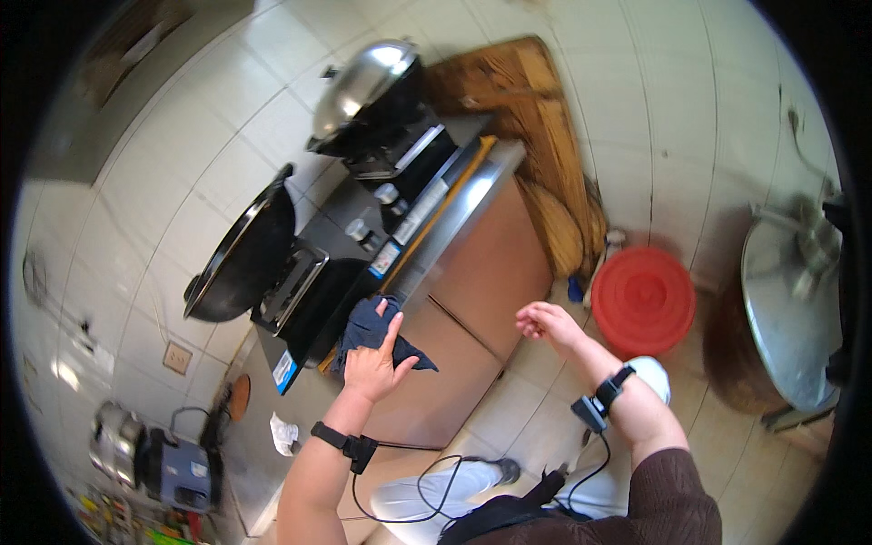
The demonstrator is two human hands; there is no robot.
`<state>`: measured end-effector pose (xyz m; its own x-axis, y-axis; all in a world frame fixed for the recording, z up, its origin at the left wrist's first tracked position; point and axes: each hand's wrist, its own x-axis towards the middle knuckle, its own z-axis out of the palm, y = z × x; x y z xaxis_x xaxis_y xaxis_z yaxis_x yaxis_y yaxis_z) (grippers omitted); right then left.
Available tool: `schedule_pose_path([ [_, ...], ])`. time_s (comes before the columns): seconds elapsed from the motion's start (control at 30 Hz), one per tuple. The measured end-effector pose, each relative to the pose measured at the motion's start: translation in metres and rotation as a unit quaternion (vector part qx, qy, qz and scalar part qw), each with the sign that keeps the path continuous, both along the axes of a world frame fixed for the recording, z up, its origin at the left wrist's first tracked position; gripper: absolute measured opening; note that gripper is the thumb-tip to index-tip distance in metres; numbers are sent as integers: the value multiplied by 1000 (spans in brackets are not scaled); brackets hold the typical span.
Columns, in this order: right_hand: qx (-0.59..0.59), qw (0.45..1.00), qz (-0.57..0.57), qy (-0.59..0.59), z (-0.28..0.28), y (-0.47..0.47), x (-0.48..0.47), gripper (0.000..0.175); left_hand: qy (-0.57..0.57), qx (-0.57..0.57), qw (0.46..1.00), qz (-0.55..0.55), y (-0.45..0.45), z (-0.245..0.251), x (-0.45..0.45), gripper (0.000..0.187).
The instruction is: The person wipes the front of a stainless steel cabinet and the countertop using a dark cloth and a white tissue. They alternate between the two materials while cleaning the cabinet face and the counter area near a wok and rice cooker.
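Note:
A dark blue cloth (368, 330) lies bunched over the front edge of the counter, beside the black gas stove (334, 286). My left hand (371, 368) is on this cloth, its index finger stretched out and the thumb spread; part of the cloth is hidden beneath the palm. In front of the brown cabinet doors (490, 272), my right hand (545, 323) is held in the air with fingers loosely curled. Nothing shows in it. Two silver-topped knobs (387, 194) stand on the stove, which carries a black wok (248, 255) and a lidded pan (371, 88).
Wooden boards (531, 102) lean against the wall at the stove's far end. A red-lidded bucket (642, 300) and a large metal-topped vat (790, 320) stand on the right. Crumpled white tissue (283, 434) and a grey appliance (180, 470) sit on the left counter. Cables hang from both wrists.

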<state>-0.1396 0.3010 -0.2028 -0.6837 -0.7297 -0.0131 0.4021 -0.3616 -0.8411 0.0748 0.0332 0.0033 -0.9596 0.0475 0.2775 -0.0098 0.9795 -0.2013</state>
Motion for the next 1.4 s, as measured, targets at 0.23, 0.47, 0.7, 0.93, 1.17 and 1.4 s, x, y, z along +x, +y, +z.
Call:
schedule_pose_path([
  [0.23, 105, 993, 49, 24, -34, -29, 9, 23, 15, -73, 993, -96, 3, 0, -32, 81],
  [0.47, 174, 984, 18, 33, -76, -26, 6, 22, 13, -162, 983, -87, 29, -9, -115, 80],
  [0.7, 216, 967, 19, 134, -67, -3, 15, 23, 38, -250, 966, -57, 59, -28, -287, 74],
  [0.93, 228, 956, -14, 184, -33, 4, 5, 23, -40, -267, 963, 9, 109, -19, -448, 69],
  [1.17, 229, 963, 27, 141, -16, 19, -2, 31, 25, -313, 936, -158, 98, -4, -529, 56],
  [1.4, 254, 954, 66, 143, -5, 29, 3, 19, -7, -313, 937, -156, 100, 8, -556, 42],
])
